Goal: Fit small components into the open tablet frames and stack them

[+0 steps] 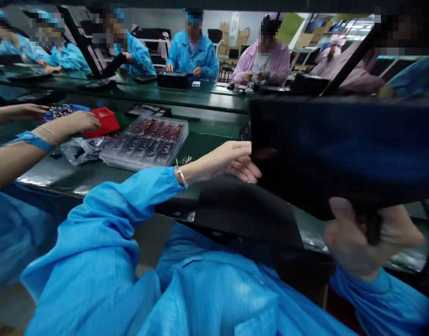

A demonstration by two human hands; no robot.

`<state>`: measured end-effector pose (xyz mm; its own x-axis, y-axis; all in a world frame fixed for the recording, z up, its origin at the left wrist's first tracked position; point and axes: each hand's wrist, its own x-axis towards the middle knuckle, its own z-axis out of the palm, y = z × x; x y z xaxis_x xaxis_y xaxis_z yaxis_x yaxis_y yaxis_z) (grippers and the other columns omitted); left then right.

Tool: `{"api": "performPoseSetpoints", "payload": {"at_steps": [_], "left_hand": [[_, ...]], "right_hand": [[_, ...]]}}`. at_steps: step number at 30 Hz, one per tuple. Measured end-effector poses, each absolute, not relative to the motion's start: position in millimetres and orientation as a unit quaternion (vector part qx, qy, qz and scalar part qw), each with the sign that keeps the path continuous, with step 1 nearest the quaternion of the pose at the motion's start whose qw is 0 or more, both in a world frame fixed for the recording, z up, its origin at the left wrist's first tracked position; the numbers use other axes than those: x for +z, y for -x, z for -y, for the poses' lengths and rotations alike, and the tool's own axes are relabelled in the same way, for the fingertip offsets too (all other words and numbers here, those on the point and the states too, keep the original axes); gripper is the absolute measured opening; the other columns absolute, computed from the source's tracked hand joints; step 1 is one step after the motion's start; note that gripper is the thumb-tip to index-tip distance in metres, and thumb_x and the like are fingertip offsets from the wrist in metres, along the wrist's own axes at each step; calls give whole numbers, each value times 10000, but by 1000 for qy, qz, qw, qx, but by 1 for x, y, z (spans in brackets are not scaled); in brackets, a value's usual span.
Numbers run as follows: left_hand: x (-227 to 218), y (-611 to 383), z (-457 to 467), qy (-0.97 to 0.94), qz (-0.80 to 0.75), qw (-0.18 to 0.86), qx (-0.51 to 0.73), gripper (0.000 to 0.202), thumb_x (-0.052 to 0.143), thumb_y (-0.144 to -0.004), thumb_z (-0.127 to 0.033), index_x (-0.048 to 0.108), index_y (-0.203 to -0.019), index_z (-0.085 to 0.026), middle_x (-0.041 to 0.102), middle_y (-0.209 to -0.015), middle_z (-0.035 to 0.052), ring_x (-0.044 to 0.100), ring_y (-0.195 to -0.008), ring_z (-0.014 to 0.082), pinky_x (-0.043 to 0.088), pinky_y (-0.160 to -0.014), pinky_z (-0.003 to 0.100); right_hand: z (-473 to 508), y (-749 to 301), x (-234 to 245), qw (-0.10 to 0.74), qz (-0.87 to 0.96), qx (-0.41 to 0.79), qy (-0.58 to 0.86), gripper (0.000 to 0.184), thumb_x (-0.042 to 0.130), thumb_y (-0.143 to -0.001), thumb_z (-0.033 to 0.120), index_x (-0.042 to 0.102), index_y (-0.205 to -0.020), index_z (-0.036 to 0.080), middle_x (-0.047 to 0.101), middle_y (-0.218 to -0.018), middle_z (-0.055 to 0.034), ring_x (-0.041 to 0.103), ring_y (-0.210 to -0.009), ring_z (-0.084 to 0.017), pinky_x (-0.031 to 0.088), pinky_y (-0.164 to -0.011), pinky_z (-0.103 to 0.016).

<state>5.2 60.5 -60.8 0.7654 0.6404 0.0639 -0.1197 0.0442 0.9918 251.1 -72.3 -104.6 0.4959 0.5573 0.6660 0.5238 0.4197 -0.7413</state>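
A large, dark, flat panel (340, 149), like a black screen or case, is raised at a tilt over the bench on the right. My right hand (371, 242), smeared by motion, grips its lower edge around a short dark stub. At the panel's left corner my left hand (237, 161) reaches out with fingers extended and apart; whether it touches the panel I cannot tell. Beneath, a black mat or sheet (245, 210) lies at the bench's front edge. Left of my left wrist is a stack of clear trays (144, 142) holding red and black small parts.
A co-worker's hands (70, 123) are at a red bin (104, 121) and a blue container of small parts (62, 112). A clear plastic bag (83, 149) lies beside the trays. Behind runs a green conveyor line (186, 98) with people seated across it.
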Motion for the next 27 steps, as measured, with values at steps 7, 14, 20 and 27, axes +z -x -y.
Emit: {"api": "performPoseSetpoints", "payload": {"at_steps": [7, 14, 20, 27], "left_hand": [[-51, -4, -29, -734, -194, 525, 383, 471, 739, -907, -590, 508, -878, -180, 663, -583, -33, 564, -424, 50, 435, -451, 127], [-76, -12, -40, -645, -289, 595, 382, 541, 645, -963, -600, 459, -699, -166, 647, -533, -12, 555, -376, 44, 373, -384, 124], [-92, -12, -49, -589, -351, 639, 349, 443, 612, -1024, -390, 461, -681, -153, 626, -509, -18, 532, -365, 25, 360, -391, 119], [-96, -13, -50, -579, -360, 646, 343, 442, 622, -1004, -416, 464, -687, -151, 621, -500, -17, 526, -351, 26, 361, -383, 117]], "right_hand": [[66, -238, -87, 736, 406, 259, 476, 137, 842, -747, 218, 785, -861, 268, 768, -1100, -1, 631, -1305, -270, 363, -1277, -453], [68, -244, -93, 623, 411, 416, 520, 279, 755, -850, 293, 776, -1125, 335, 728, -1309, -15, 655, -1300, -272, 557, -1121, -456], [60, -251, -106, 546, 434, 448, 558, 289, 728, -903, 379, 770, -1188, 380, 750, -1274, -31, 728, -1175, -289, 614, -1016, -434], [57, -250, -111, 546, 415, 457, 567, 277, 768, -865, 386, 783, -1141, 367, 752, -1266, -34, 720, -1185, -291, 605, -1025, -436]]}}
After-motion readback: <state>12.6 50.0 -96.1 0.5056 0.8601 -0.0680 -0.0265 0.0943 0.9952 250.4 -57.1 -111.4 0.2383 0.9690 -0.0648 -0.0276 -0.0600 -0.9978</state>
